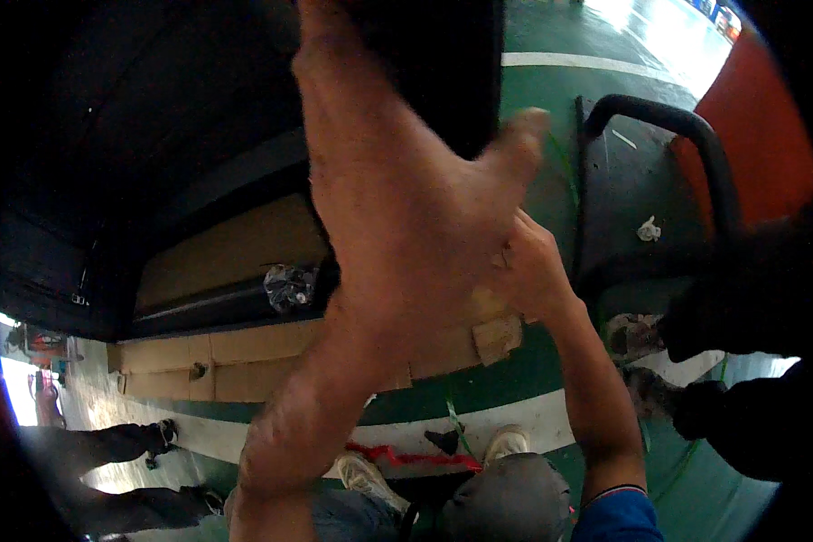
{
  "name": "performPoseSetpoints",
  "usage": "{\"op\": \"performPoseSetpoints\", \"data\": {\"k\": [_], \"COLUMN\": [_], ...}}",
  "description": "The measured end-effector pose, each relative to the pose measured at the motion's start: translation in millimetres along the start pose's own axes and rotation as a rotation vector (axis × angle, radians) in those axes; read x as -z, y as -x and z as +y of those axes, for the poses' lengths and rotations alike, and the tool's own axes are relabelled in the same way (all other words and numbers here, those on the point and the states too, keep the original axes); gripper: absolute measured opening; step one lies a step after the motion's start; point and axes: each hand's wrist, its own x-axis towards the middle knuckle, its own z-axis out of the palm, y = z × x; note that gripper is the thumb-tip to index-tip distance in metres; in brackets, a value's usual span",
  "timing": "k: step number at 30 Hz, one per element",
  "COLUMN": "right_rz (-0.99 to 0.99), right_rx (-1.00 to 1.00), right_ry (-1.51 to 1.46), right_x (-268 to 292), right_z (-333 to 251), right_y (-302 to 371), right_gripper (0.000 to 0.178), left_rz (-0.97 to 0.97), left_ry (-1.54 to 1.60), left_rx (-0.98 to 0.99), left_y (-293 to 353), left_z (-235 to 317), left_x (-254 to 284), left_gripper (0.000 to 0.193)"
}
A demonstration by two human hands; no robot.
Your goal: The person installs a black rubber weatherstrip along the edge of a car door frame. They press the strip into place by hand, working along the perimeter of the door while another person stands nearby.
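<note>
My left hand (406, 208) is raised close in front of me, slightly blurred. Its thumb sticks out to the right, and the fingers stretch toward the top edge, apart from the thumb. Behind it on the right, my right hand (540, 266) has its fingers curled. Their tips, and anything held in them, are hidden by the left hand. Beyond the hands stands a large black box-like piece (217, 99) with a brown panel (230, 239) inside. A crumpled clear plastic bag (290, 287) lies in it. Flattened cardboard (271, 369) runs along its near side.
At right, a black platform with a bent tube handle (650, 110) carries a crumpled white scrap (649, 228); an orange surface (754, 135) rises beside it. People's dark-clothed legs (108, 452) are at left and right. Red strip (415, 459) lies on the green floor near my shoes.
</note>
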Motion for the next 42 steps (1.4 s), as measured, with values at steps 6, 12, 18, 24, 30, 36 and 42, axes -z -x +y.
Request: {"op": "performPoseSetpoints", "data": {"k": [6, 12, 18, 24, 30, 36, 42], "right_rz": [0.024, 0.017, 0.071, 0.06, 0.116, 0.117, 0.067], "right_rx": [-0.012, 0.026, 0.097, 0.043, 0.154, 0.129, 0.147], "right_ry": [-0.021, 0.007, 0.1, 0.037, -0.058, -0.127, 0.173], "right_x": [8.8, 9.0, 7.0, 1.4, 16.7, 10.4, -0.7], "right_z": [-0.9, 2.3, 4.0, 6.9, -19.0, -19.2, -0.4], "right_y": [-0.2, -2.6, -11.7, -11.6, -25.8, -26.1, 4.7], "right_gripper": [0.059, 0.057, 0.054, 0.049, 0.037, 0.04, 0.051], "left_rz": [-0.27, -0.426, -0.482, -0.434, -0.342, -0.338, -0.366], "left_ry": [-0.192, -0.229, -0.311, -0.201, -0.319, -0.415, -0.457], "left_rx": [-0.019, 0.044, -0.173, -0.083, -0.62, -0.601, -0.592], "left_y": [-5.8, -14.5, -20.9, -23.2, -26.5, -28.5, -28.4], "left_z": [-11.9, -8.0, -14.9, -18.3, -65.0, -72.4, -69.3], "left_x": [14.7, 25.1, 30.2, 31.1, 33.6, 32.6, 34.1], "left_gripper": [0.084, 0.077, 0.064, 0.068, 0.076, 0.079, 0.078]}}
